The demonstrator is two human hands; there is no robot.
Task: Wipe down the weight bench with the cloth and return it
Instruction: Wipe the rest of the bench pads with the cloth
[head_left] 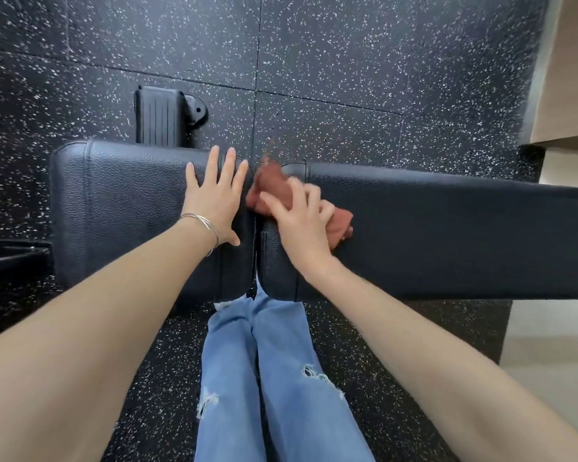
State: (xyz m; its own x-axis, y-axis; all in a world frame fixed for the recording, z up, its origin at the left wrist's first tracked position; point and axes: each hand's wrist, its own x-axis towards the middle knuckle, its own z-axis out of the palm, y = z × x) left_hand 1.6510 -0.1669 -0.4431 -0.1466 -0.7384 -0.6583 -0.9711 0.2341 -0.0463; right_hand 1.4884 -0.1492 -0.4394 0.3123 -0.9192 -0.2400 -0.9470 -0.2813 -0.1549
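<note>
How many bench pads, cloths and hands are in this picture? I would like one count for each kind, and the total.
Black bench pads: 2 (short pad, long pad)
Cloths: 1 (red-brown cloth)
Hands: 2 (left hand, right hand)
Total: 5

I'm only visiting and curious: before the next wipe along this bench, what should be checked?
1. Cloth gripped by right hand: ok, fingers curl round it.
2. Cloth on the bench: ok, pressed at the gap between its pads.
3. Left hand bracing the seat pad: ok, flat, fingers spread.
4. Long pad, far end: cannot tell, it runs out of frame.
5. Where the cloth goes back: cannot tell, not in view.
</note>
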